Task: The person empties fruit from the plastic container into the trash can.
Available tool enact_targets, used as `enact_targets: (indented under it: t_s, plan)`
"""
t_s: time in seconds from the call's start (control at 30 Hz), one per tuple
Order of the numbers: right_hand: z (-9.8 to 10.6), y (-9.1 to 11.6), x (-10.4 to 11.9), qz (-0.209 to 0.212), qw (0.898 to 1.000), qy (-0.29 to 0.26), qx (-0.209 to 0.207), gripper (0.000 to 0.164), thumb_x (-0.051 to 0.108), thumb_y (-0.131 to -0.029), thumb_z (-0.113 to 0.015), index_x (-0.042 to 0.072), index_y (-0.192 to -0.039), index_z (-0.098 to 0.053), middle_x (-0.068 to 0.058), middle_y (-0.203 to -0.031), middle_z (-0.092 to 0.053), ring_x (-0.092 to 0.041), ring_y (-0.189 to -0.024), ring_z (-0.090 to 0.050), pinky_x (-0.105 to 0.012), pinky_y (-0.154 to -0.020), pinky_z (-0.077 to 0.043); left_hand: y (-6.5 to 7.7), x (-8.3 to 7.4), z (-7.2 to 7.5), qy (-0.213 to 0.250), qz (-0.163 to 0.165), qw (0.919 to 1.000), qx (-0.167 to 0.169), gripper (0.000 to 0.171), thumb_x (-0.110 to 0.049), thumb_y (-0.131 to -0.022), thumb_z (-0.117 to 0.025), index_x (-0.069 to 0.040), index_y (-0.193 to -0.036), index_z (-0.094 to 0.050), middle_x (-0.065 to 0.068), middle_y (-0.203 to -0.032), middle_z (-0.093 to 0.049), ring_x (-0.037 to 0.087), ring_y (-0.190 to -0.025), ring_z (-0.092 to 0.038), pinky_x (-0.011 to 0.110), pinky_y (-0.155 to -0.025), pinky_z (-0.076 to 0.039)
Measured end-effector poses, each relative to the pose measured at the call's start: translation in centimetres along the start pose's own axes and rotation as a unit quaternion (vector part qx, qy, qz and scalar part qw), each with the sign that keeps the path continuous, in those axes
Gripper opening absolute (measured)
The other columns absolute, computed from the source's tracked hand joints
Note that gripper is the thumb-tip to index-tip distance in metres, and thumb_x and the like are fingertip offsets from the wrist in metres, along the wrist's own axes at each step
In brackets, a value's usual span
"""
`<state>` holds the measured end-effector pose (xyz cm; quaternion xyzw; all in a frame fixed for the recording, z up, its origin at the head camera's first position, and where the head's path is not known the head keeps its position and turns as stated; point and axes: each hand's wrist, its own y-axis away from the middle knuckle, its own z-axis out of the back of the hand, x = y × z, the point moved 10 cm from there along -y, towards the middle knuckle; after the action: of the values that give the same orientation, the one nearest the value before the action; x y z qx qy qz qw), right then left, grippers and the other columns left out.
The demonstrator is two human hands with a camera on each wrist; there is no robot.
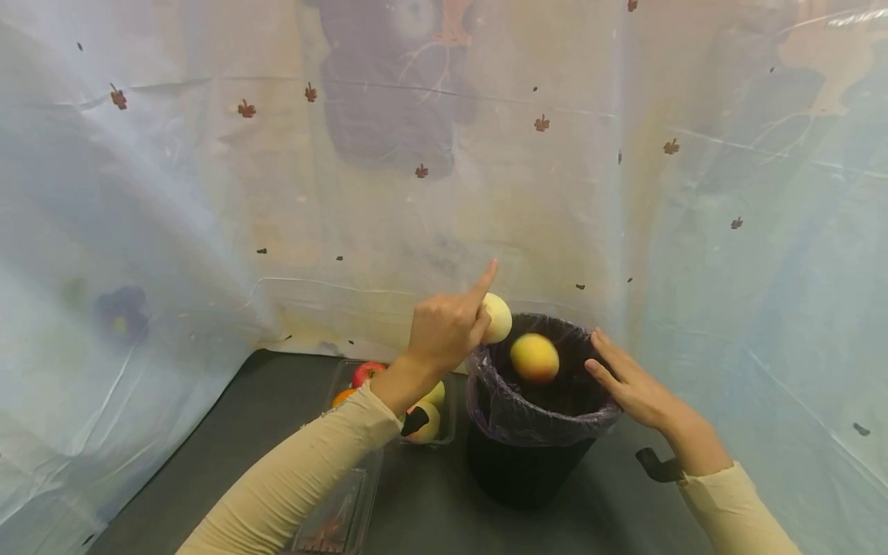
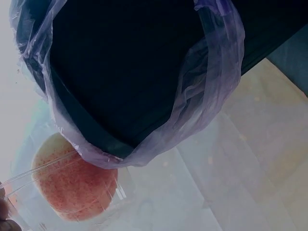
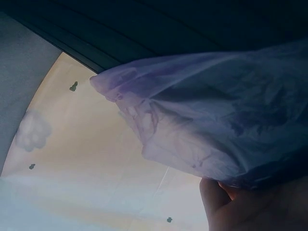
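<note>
Beside the bin's mouth, my left hand (image 1: 447,330) holds a pale yellow round fruit (image 1: 497,317), its index finger pointing up. A yellow fruit with a reddish underside (image 1: 534,357), slightly blurred, shows in the opening of the black bin (image 1: 523,470). A thin purple bag (image 1: 502,405) lines the bin and folds over its rim. At the right rim, my right hand (image 1: 634,389) rests with fairly straight fingers, its thumb over the opening. In the left wrist view, a red-speckled fruit (image 2: 77,183) with clear plastic edges across it overlaps the bag's rim.
Left of the bin, a clear plastic tray (image 1: 449,416) holds a red fruit (image 1: 368,373), an orange one (image 1: 343,397) and pale fruits. Nearer stands another clear plastic container (image 1: 354,493). A patterned plastic sheet (image 1: 388,223) hangs behind the dark tabletop (image 1: 243,439).
</note>
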<state>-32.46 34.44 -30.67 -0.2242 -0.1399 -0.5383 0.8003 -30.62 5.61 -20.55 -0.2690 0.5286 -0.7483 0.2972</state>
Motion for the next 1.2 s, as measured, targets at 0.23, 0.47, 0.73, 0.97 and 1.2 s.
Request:
enact_targets:
  t_s: [0.23,0.47,0.73,0.97,1.2]
  plan:
    - [-0.1,-0.1,-0.2,-0.002,1.0,-0.004,0.002,0.075,0.037,-0.115,-0.048,-0.004,-0.17,-0.016,-0.026,-0.177,-0.004,-0.055,-0.16,-0.005,-0.079,-0.12,-0.011,0.1,-0.7,0.0,-0.003,-0.025,0.9996,-0.009,0.068,-0.004,-0.083,-0.073,-0.01,-0.15,-0.064,-0.006,-0.054,-0.035,0.009,-0.052,-0.019,0.029,-0.042,-0.025]
    - [-0.1,-0.1,-0.2,-0.006,1.0,0.002,0.002,0.076,0.038,-0.114,-0.049,-0.004,-0.17,-0.017,-0.026,-0.177,-0.005,-0.056,-0.16,-0.006,-0.079,-0.12,-0.012,0.2,-0.8,-0.1,0.004,-0.031,0.9995,-0.009,0.067,-0.003,-0.085,-0.069,-0.009,-0.151,-0.063,-0.007,-0.053,-0.035,0.008,-0.052,-0.02,0.027,-0.043,-0.025]
    - [-0.1,-0.1,-0.1,-0.01,1.0,0.003,0.004,0.077,0.039,-0.114,-0.05,-0.002,-0.17,-0.016,-0.027,-0.177,-0.005,-0.056,-0.16,-0.006,-0.08,-0.119,-0.012,0.5,0.7,0.4,0.017,-0.003,0.9997,-0.02,0.07,-0.002,-0.086,-0.072,-0.01,-0.155,-0.059,-0.005,-0.054,-0.041,0.008,-0.052,-0.02,0.026,-0.045,-0.021]
    - [-0.1,-0.1,-0.2,-0.012,1.0,0.006,0.005,0.077,0.039,-0.114,-0.049,-0.001,-0.171,-0.015,-0.026,-0.177,-0.004,-0.056,-0.16,-0.007,-0.08,-0.119,-0.012,1.0,2.6,0.6,0.063,0.04,0.9969,-0.025,0.067,-0.002,-0.09,-0.071,-0.008,-0.155,-0.058,-0.006,-0.056,-0.053,0.006,-0.049,-0.026,0.026,-0.043,-0.025]
    - [-0.1,-0.1,-0.2,-0.015,1.0,0.006,0.006,0.078,0.04,-0.114,-0.049,-0.001,-0.171,-0.015,-0.026,-0.177,-0.004,-0.056,-0.16,-0.007,-0.08,-0.119,-0.012,2.0,5.1,0.9,0.123,0.109,0.9863,-0.016,0.058,-0.008,-0.098,-0.064,-0.007,-0.155,-0.057,-0.006,-0.056,-0.048,0.004,-0.046,-0.023,0.025,-0.041,-0.023]
